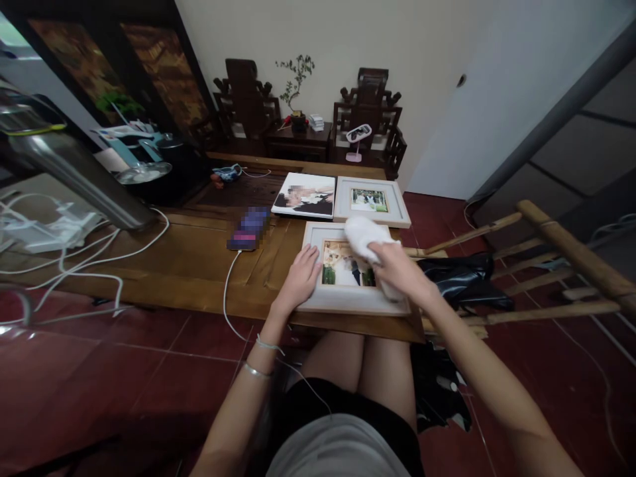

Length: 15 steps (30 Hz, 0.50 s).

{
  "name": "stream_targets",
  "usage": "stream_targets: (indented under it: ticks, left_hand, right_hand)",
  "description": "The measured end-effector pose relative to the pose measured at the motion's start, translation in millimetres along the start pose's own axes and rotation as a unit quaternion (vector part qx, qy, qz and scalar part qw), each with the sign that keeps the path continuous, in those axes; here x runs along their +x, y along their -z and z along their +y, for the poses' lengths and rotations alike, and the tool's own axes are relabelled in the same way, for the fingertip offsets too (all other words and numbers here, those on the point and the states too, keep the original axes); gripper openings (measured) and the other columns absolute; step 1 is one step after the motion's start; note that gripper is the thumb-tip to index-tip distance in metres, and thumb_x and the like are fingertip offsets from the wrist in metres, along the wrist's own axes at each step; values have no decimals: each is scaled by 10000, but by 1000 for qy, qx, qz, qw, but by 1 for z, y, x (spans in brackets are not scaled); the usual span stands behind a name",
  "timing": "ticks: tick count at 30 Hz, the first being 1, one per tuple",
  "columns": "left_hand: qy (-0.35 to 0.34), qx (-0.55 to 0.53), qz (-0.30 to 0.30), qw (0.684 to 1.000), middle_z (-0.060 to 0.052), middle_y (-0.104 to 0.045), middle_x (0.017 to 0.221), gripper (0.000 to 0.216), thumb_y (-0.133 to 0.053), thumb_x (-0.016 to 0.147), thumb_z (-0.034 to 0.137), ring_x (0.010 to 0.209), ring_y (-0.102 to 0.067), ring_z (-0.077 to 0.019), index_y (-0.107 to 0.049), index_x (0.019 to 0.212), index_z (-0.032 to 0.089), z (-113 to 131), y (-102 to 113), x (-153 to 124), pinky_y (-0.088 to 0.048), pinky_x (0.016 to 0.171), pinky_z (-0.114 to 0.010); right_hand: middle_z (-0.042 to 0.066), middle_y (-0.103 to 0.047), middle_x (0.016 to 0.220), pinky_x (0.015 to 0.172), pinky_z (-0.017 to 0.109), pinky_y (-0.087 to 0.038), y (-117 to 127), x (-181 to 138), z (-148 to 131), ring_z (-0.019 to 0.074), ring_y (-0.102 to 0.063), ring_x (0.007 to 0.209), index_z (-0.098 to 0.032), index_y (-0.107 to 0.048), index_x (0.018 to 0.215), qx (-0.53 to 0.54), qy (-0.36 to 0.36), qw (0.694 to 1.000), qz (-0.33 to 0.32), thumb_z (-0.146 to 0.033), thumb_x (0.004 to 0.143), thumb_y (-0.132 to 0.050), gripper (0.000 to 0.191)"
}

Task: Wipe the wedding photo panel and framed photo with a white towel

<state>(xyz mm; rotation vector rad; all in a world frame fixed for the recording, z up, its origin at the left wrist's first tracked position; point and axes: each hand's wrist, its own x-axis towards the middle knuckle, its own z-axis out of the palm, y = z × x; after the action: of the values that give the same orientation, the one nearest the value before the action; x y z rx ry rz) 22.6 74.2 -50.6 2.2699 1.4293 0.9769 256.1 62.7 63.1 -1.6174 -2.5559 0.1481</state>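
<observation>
A white picture frame (348,301) with a photo lies flat at the near edge of a low wooden table (199,265). My left hand (301,277) rests flat on the frame's left border, fingers stretched out. My right hand (397,265) is closed on a white cloth (362,233), which lies against the frame's upper right part. Beyond it lie a second white frame (370,201) and a frameless photo print (305,194).
A phone (249,228) with a white charging cable lies on the table to the left. White cables and a power strip (54,228) sit far left. A bamboo chair (546,265) with a black bag (462,278) stands to the right. Dark wooden chairs line the far wall.
</observation>
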Motion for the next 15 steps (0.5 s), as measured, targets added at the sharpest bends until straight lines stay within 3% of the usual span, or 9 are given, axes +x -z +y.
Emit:
stream_targets:
  ticks: [3,5,7,11,15]
  left_hand:
    - [-12,8,2,1000,-140,-474,1392,429,-337,942,273,1371,-305,-254,-495,1299,94,-3,0,-1,-256,1141,-472]
    - [-19,10,0,1000,-131,-470,1396,422,-337,924,210,1373,-301,-255,-496,1301,111,-5,-1,-1,-261,1140,-477]
    - [-23,9,-3,1000,-122,-468,1397,438,-338,899,153,1376,-295,-254,-493,1308,125,-7,-1,-2,-262,1142,-479]
    - [-21,1,-8,1000,-137,-466,1395,463,-342,871,108,1372,-300,-261,-493,1309,115,-9,-1,-1,-265,1141,-487]
    - [-24,-3,-3,1000,-122,-480,1384,454,-343,875,107,1367,-316,-252,-496,1302,136,-8,0,1,-278,1135,-491]
  right_hand:
    - [115,-455,1400,1016,438,-337,14,18,23,291,-362,1313,-158,-605,1089,-68,10,991,119,54,697,-386,497]
    - [54,-359,1479,1096,504,-209,7,31,30,288,-193,1397,-174,-626,1074,-105,47,983,141,68,719,-369,500]
    - [41,-365,1478,1113,533,-149,-11,44,33,298,-135,1411,-169,-651,1036,-131,85,981,111,58,741,-385,458]
    - [91,-377,1468,1094,517,-190,-52,56,34,338,-201,1382,-109,-669,1008,-146,86,985,34,33,744,-423,388]
    - [129,-410,1442,1052,481,-261,-61,37,21,321,-301,1330,-93,-645,1078,-115,67,991,8,15,724,-442,422]
